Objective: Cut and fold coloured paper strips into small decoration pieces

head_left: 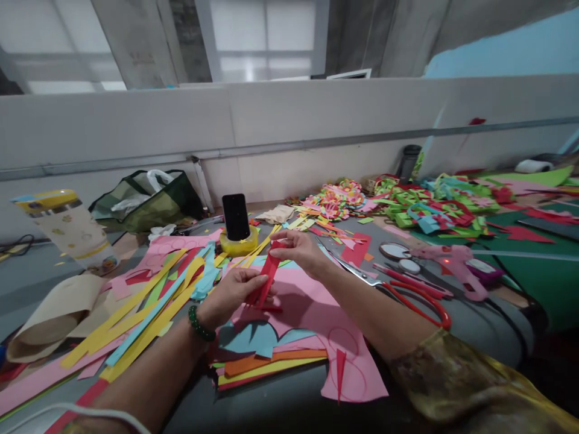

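Two bare hands are engaged on one red paper strip (271, 270), which serves as the centre of the dial. The left hand (239, 290), with a green bead bracelet (200, 323) at its wrist, has its grip closed on the lower part. The right hand (302, 252) pinches the upper end, its grip narrow. The strip is tilted above a pink sheet (312, 301) on the grey counter (194, 395).

At 11 o'clock, a dark phone (236, 218) stands upright at a yellow roll (239, 241). Between 1 and 2 o'clock lies a pile of paper flowers (337, 200); at 2 o'clock, a heap of mostly green pieces (434, 208). At 3 o'clock is a pink glue gun (459, 263), its light glowing red. Nearer, between 3 and 4 o'clock, lie red-handled scissors (418, 295), blades open. At 5 o'clock, a pointed red piece (341, 372) rests on the pink sheet. At 6 o'clock are layered coloured sheets (274, 367). At 8 o'clock, yellow and blue strips (147, 319) overlap. Between 9 and 10 o'clock stands a patterned cup (75, 232); at 10 o'clock, a green checked bag (149, 202).
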The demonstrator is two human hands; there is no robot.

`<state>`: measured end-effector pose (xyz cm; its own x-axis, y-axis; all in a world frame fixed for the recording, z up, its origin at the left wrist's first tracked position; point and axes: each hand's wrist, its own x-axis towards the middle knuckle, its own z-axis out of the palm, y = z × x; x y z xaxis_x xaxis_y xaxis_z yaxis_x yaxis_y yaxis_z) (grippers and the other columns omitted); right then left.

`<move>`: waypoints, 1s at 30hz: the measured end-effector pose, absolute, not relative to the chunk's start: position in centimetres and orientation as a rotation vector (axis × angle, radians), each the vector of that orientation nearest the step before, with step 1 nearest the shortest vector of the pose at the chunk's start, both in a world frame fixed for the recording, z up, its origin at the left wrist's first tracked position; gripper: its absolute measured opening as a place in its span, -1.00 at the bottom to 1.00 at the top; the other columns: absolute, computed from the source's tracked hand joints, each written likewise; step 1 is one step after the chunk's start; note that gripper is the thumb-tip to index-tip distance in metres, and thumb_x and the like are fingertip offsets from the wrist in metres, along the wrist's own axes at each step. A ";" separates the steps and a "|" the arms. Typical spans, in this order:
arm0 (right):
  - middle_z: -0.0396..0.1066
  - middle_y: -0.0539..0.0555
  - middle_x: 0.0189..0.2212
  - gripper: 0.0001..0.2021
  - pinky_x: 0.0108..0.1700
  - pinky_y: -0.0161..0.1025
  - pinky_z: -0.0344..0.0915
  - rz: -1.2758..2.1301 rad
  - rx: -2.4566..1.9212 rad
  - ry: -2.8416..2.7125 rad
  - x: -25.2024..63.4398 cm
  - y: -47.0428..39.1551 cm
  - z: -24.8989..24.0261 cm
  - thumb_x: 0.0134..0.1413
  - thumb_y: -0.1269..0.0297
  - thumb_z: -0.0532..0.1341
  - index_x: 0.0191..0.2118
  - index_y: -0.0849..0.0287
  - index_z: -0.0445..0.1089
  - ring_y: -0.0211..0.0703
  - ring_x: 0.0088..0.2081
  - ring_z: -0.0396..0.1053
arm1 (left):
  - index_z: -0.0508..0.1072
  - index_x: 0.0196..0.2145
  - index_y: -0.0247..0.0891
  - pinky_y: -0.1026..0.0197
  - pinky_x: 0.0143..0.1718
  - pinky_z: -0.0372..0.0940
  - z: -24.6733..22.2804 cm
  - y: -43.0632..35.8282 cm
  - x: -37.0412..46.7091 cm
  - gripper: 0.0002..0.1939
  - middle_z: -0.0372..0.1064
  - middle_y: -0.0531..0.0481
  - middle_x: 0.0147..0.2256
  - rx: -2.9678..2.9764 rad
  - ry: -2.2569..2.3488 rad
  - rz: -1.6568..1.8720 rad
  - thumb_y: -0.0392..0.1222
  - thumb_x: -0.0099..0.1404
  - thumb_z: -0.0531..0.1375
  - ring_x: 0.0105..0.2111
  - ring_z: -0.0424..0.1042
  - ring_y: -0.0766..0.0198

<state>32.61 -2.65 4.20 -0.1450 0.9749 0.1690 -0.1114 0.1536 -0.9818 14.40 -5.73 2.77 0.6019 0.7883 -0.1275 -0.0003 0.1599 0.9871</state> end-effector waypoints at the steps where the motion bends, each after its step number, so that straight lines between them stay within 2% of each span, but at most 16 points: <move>1: 0.43 -0.05 -0.58 -0.64 -0.41 -0.33 0.35 1.230 -0.956 -1.303 32.7 -2.6 4.2 -0.37 0.40 0.39 -0.29 0.25 0.39 -0.30 -0.52 0.40 | 0.48 -0.43 -0.39 0.23 -0.38 0.30 2.7 -5.9 14.6 -0.64 0.50 -0.11 -0.46 1.321 0.772 0.664 0.04 0.08 0.24 -0.47 0.49 0.19; 4: 0.42 -0.04 -0.57 -0.66 -0.40 -0.31 0.36 1.145 -1.002 -1.217 33.8 -1.8 4.7 -0.39 0.40 0.38 -0.33 0.25 0.38 -0.29 -0.51 0.40 | 0.47 -0.49 -0.39 0.33 -0.49 0.23 2.6 -5.6 14.4 -0.68 0.47 -0.07 -0.52 1.397 0.862 0.719 0.00 0.08 0.25 -0.55 0.41 0.34; 6: 0.42 -0.05 -0.53 -0.68 -0.35 -0.33 0.37 1.063 -1.021 -1.155 34.9 -1.0 5.0 -0.34 0.38 0.36 -0.32 0.21 0.35 -0.32 -0.48 0.41 | 0.46 -0.48 -0.38 0.35 -0.48 0.22 2.6 -5.0 13.8 -0.70 0.47 -0.06 -0.50 1.383 0.929 0.775 -0.02 0.05 0.27 -0.54 0.40 0.37; 8: 0.41 -0.06 -0.51 -0.72 -0.33 -0.36 0.37 0.988 -1.068 -1.105 36.2 0.0 5.0 -0.29 0.38 0.33 -0.33 0.19 0.33 -0.35 -0.47 0.39 | 0.46 -0.39 -0.35 0.34 -0.45 0.25 2.6 -4.4 13.1 -0.69 0.48 -0.05 -0.45 1.315 0.994 0.866 -0.02 0.03 0.28 -0.51 0.41 0.36; 11: 0.36 -0.06 -0.59 -0.77 -0.41 -0.34 0.36 0.928 -1.216 -1.087 37.7 1.4 4.4 -0.30 0.43 0.32 -0.41 0.20 0.30 -0.34 -0.54 0.35 | 0.43 -0.26 -0.32 0.32 -0.45 0.26 2.6 -3.8 12.5 -0.63 0.47 0.00 -0.42 1.273 1.049 0.993 -0.02 0.03 0.27 -0.51 0.42 0.36; 15: 0.32 -0.04 -0.68 -0.82 -0.50 -0.31 0.32 0.863 -1.455 -1.189 38.2 2.2 3.0 -0.35 0.50 0.31 -0.53 0.22 0.29 -0.26 -0.59 0.34 | 0.39 -0.22 -0.33 0.32 -0.47 0.27 2.5 -3.6 12.6 -0.60 0.45 0.02 -0.44 1.294 1.074 1.011 -0.03 0.03 0.25 -0.53 0.41 0.37; 18: 0.37 0.00 -0.62 -0.81 -0.44 -0.28 0.29 0.709 -1.606 -1.290 38.4 2.0 2.3 -0.42 0.55 0.31 -0.57 0.22 0.32 -0.15 -0.47 0.38 | 0.38 -0.22 -0.34 0.31 -0.49 0.27 2.2 -3.6 13.0 -0.60 0.43 0.03 -0.46 1.349 1.086 0.984 -0.02 0.03 0.23 -0.55 0.39 0.37; 22: 0.43 0.07 -0.40 -0.75 -0.27 -0.22 0.23 0.424 -1.706 -1.373 38.7 1.2 2.3 -0.48 0.56 0.31 -0.50 0.18 0.38 0.00 -0.23 0.34 | 0.37 -0.19 -0.32 0.27 -0.51 0.30 1.6 -3.8 12.8 -0.58 0.42 -0.01 -0.41 1.488 1.139 0.996 0.01 0.08 0.19 -0.49 0.41 0.30; 25: 0.42 0.09 -0.31 -0.79 -0.23 -0.21 0.20 0.278 -1.686 -1.410 38.7 1.0 2.7 -0.37 0.51 0.27 -0.44 0.17 0.40 -0.02 -0.22 0.33 | 0.40 -0.20 -0.32 0.25 -0.44 0.32 1.9 -3.7 12.8 -0.62 0.43 -0.04 -0.37 1.666 1.182 1.082 0.00 0.11 0.18 -0.40 0.42 0.25; 30: 0.40 0.07 -0.29 -0.81 -0.25 -0.28 0.24 0.110 -1.494 -1.412 38.4 1.4 3.5 -0.09 0.39 0.12 -0.27 0.20 0.37 -0.21 -0.33 0.32 | 0.47 -0.22 -0.27 0.21 -0.38 0.35 4.3 -5.0 13.6 -0.70 0.45 -0.07 -0.35 1.890 1.052 1.043 -0.04 0.17 0.15 -0.37 0.43 0.21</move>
<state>38.38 1.40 3.53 0.3050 0.7781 0.5491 0.6840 0.2221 -0.6948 13.57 -5.02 4.30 0.3384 0.8921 0.2992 0.3064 -0.4051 0.8614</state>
